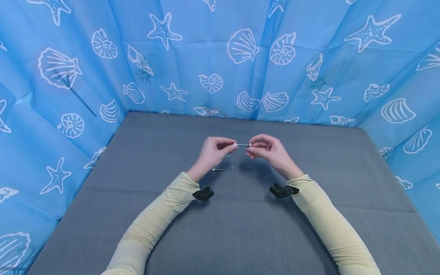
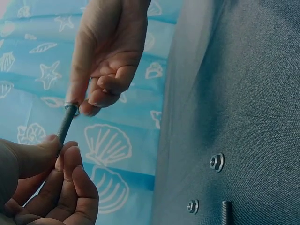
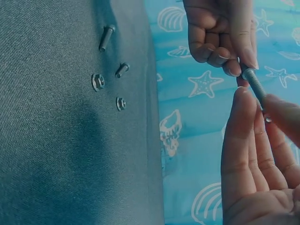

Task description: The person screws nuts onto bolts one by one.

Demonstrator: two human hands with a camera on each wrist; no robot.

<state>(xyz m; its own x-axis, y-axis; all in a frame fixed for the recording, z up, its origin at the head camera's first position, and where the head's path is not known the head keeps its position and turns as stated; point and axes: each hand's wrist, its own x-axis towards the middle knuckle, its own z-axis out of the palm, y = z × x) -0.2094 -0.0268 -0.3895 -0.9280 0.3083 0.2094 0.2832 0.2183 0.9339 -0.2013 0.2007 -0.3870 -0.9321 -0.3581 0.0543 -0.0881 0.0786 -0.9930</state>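
Note:
A long silver bolt (image 1: 243, 145) is held up above the table between both hands, lying roughly level in the head view. My left hand (image 1: 214, 152) pinches its head end between thumb and index finger. My right hand (image 1: 271, 151) has thumb and fingers at the other end, pinching a small nut (image 1: 250, 144) there. The left wrist view shows the threaded shank (image 2: 66, 123) bare between the two hands. On the table just below lie a flanged nut (image 3: 98, 82), a smaller nut (image 3: 121, 103), a bolt (image 3: 107, 38) and a shorter bolt (image 3: 123, 70).
A grey cloth-covered table (image 1: 220, 236) stretches under both arms. Blue curtains (image 1: 192, 57) with white shells and starfish hang behind it and at its sides. Dark straps (image 1: 203, 194) sit at both wrists over pale yellow sleeves (image 1: 161, 210).

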